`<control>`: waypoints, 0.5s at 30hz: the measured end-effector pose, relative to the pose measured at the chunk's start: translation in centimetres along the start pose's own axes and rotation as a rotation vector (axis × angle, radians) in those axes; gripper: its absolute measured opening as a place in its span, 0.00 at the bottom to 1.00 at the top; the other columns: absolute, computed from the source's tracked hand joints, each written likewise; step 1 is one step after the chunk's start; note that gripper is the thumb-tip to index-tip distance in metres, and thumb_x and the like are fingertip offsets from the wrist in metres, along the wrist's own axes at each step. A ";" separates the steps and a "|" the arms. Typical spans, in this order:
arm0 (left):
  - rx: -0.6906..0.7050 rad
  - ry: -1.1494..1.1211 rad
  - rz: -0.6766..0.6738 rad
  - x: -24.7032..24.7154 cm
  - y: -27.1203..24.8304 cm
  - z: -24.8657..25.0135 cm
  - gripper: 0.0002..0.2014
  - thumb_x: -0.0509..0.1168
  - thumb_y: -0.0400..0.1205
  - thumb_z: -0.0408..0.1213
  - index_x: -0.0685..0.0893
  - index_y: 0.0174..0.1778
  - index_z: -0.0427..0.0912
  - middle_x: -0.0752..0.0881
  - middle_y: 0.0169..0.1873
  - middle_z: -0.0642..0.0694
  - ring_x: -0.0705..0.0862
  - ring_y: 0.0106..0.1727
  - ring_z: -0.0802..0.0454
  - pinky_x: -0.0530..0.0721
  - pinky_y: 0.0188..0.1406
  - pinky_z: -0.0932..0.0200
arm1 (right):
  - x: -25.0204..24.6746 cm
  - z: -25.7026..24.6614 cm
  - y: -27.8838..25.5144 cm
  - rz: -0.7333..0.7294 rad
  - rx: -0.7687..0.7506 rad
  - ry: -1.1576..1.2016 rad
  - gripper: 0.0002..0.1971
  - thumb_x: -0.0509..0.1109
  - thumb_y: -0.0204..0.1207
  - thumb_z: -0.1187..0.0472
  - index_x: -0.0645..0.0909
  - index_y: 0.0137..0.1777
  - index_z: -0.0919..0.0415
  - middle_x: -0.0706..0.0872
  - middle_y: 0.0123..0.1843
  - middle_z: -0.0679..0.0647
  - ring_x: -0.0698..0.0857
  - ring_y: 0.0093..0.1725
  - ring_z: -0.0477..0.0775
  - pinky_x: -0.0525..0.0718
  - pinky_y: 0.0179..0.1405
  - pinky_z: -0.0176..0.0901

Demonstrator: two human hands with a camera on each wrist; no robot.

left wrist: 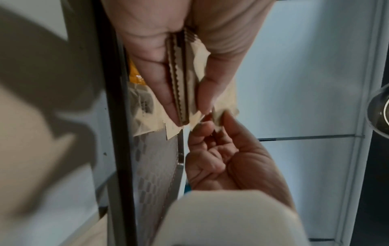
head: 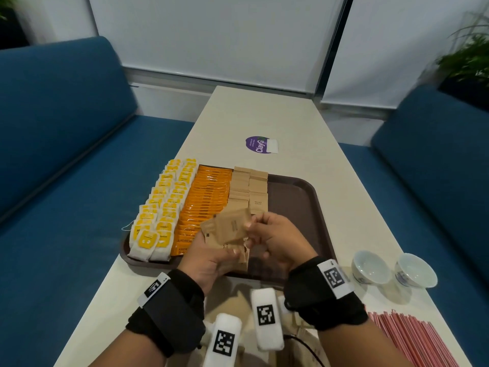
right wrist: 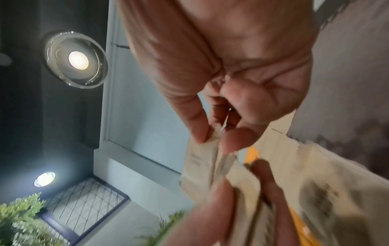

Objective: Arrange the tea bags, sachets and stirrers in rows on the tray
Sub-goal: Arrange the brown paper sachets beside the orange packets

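Sachets (head: 227, 231) between both hands' grip

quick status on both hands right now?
Left hand: grips a stack of brown sugar sachets over the tray.
Right hand: pinches the top sachet's edge.

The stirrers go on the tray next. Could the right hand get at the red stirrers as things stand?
Probably not yet: the right hand is pinching a brown sugar sachet from the left hand's stack. The red stirrers lie uncovered beside that wrist.
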State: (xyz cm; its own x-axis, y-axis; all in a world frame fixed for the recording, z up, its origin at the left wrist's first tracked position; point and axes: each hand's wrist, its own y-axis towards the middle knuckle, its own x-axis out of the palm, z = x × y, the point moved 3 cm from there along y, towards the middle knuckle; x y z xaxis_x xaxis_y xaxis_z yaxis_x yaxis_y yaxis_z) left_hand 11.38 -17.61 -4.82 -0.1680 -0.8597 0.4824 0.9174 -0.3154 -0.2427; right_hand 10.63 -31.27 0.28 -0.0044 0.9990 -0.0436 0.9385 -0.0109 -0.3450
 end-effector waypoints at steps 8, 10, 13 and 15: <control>-0.094 -0.149 0.093 -1.2 0.7 -0.3 0.32 0.64 0.72 0.15 0.72 0.72 0.42 0.84 0.61 0.34 0.83 0.60 0.34 0.89 0.33 0.51 | -5.5 -4.1 5.3 0.247 -0.099 -0.180 0.09 0.64 0.80 0.70 0.73 0.42 0.57 0.83 0.38 0.56 0.78 0.26 0.46 0.68 0.13 0.32; -0.101 -0.154 0.104 -1.5 0.7 -0.3 0.32 0.65 0.72 0.16 0.72 0.71 0.43 0.84 0.61 0.35 0.83 0.60 0.34 0.87 0.35 0.49 | -6.3 -4.3 7.1 0.265 -0.051 -0.347 0.10 0.64 0.80 0.70 0.75 0.40 0.55 0.81 0.36 0.54 0.75 0.27 0.45 0.70 0.17 0.34; -0.105 -0.161 0.092 -1.7 0.7 -0.2 0.31 0.65 0.73 0.17 0.73 0.71 0.43 0.84 0.60 0.34 0.86 0.56 0.34 0.88 0.32 0.51 | -6.5 -4.2 9.3 0.260 0.039 -0.487 0.09 0.65 0.80 0.69 0.76 0.40 0.56 0.81 0.38 0.53 0.75 0.29 0.46 0.74 0.15 0.32; -0.105 -0.162 0.098 -1.7 0.7 -0.1 0.30 0.64 0.74 0.17 0.73 0.70 0.42 0.84 0.59 0.33 0.86 0.54 0.35 0.88 0.31 0.52 | -6.5 -3.7 10.4 0.237 0.126 -0.567 0.08 0.66 0.80 0.68 0.78 0.41 0.58 0.83 0.43 0.56 0.76 0.30 0.46 0.78 0.19 0.31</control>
State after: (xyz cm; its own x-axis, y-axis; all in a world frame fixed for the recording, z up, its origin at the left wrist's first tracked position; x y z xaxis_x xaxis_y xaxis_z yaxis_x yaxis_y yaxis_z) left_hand 12.23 -16.42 -5.85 -0.0117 -0.8155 0.5787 0.8825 -0.2806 -0.3775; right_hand 21.72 -37.69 0.45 -0.0161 0.7914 -0.6111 0.8889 -0.2685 -0.3712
